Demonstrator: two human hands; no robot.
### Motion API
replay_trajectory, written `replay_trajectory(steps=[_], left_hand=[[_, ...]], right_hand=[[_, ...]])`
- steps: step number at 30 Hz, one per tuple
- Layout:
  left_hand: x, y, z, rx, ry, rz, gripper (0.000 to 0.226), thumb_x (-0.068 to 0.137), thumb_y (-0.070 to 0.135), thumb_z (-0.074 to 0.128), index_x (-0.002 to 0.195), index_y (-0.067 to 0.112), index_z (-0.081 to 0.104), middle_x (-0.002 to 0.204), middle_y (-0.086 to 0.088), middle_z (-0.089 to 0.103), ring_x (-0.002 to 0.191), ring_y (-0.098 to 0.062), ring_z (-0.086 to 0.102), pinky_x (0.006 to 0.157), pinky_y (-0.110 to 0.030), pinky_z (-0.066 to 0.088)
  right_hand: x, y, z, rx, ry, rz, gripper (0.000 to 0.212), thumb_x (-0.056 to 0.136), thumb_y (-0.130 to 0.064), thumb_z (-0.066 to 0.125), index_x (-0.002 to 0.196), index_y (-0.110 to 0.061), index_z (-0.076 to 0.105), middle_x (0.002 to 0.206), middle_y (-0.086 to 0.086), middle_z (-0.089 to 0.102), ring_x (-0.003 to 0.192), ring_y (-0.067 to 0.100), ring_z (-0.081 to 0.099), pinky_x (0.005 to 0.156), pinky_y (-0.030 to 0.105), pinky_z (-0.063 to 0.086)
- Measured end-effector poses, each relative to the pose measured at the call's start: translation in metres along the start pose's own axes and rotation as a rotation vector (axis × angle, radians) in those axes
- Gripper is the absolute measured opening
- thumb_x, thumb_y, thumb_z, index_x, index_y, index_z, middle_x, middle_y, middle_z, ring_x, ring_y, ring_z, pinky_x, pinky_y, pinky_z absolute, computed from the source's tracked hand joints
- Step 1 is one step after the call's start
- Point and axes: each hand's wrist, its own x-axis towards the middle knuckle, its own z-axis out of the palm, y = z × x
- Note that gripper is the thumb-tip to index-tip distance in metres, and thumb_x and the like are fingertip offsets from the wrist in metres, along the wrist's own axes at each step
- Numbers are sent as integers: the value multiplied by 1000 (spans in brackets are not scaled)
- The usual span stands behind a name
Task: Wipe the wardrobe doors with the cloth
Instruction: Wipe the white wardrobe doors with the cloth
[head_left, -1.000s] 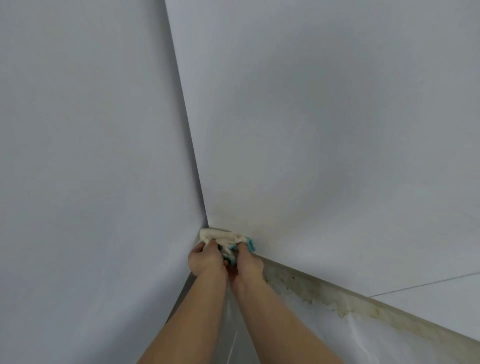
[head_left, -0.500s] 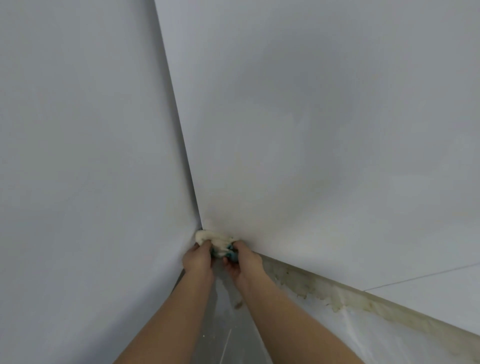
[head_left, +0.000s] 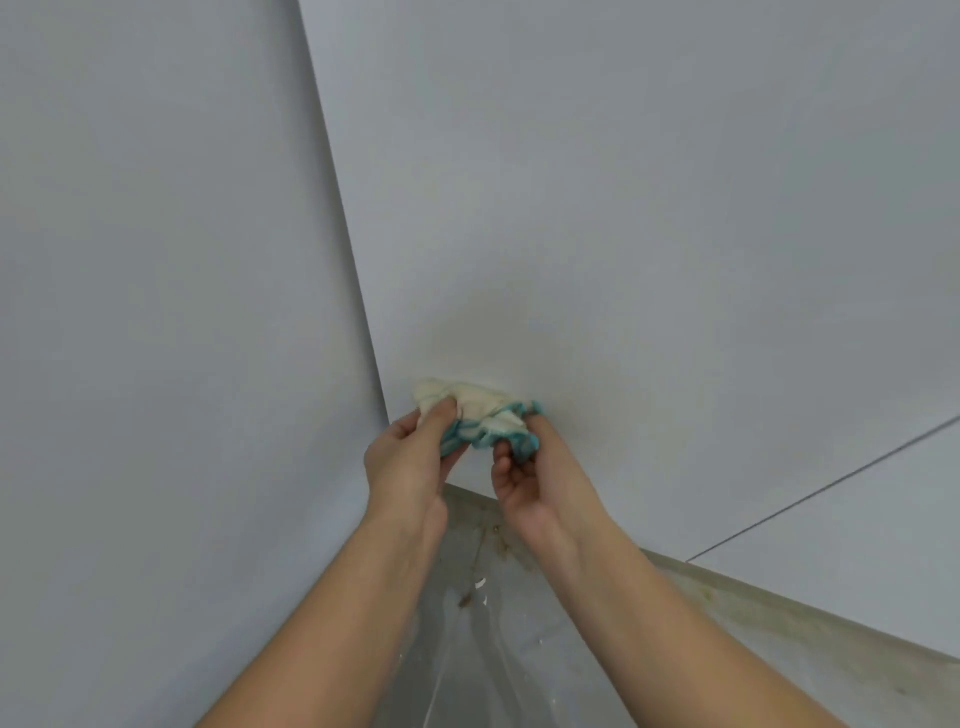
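Both forearms bare, coming up from the bottom edge and converging. Left hand (head_left: 408, 462): back toward the camera, thumb and fingers pinching the left end of the cloth (head_left: 485, 408). Right hand (head_left: 543, 486): palm turned inward, fingers curled round the cloth's right end. Hands near each other, small gap between.

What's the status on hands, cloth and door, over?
Left hand and right hand both pinch the cloth. Cloth bunched, low by the door corner. Nothing between cloth and door.
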Motion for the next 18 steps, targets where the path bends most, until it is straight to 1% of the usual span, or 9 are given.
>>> replay_trajectory(steps=[3, 7, 9, 11, 13, 15, 18], left_hand=[[-26, 25, 19, -38, -66, 52, 11, 86, 4, 66, 95, -2, 67, 89, -12, 71, 77, -16, 70, 75, -27, 59], [-57, 58, 46, -65, -136, 151, 14, 85, 5, 67, 97, -3, 66, 86, -11, 72, 76, -15, 71, 73, -27, 59], [-68, 71, 57, -51, -161, 210, 10, 84, 5, 68, 92, 0, 65, 80, -8, 71, 73, -14, 71, 70, -25, 58], [-73, 76, 63, -22, -161, 257, 7, 83, 6, 69, 84, 4, 63, 77, -7, 70, 71, -13, 70, 67, -24, 58], [-70, 72, 63, 23, -138, 277, 8, 83, 7, 69, 82, 5, 62, 78, -7, 69, 70, -12, 70, 65, -23, 57], [-63, 61, 59, 76, -86, 288, 8, 83, 8, 69, 86, 4, 62, 80, -8, 67, 70, -12, 69, 64, -23, 57], [-47, 35, 49, 123, -9, 257, 7, 83, 6, 67, 86, 3, 62, 79, -8, 66, 71, -13, 67, 63, -23, 57]], right_hand=[[-33, -22, 16, 26, -77, -32, 12, 88, -16, 65, 83, -6, 65, 54, 4, 59, 38, 6, 51, 36, 14, 44], [-71, -48, 36, 64, -171, -83, 16, 87, -22, 68, 86, -6, 64, 62, 4, 61, 40, 6, 51, 38, 13, 45], [-84, -60, 41, 79, -222, -101, 18, 87, -24, 68, 87, -7, 63, 66, 5, 61, 40, 6, 51, 38, 13, 45], [-91, -66, 43, 73, -249, -116, 15, 87, -21, 68, 85, -7, 64, 66, 5, 62, 41, 6, 52, 39, 13, 46], [-88, -66, 41, 36, -236, -139, 11, 86, -15, 67, 80, -6, 65, 62, 4, 62, 43, 6, 53, 40, 14, 47], [-79, -59, 35, 6, -192, -145, 10, 85, -11, 66, 76, -6, 66, 59, 4, 61, 43, 7, 54, 40, 15, 47], [-54, -42, 17, 19, -102, -116, 14, 88, -14, 66, 77, -6, 65, 58, 4, 62, 41, 7, 55, 38, 16, 47]])
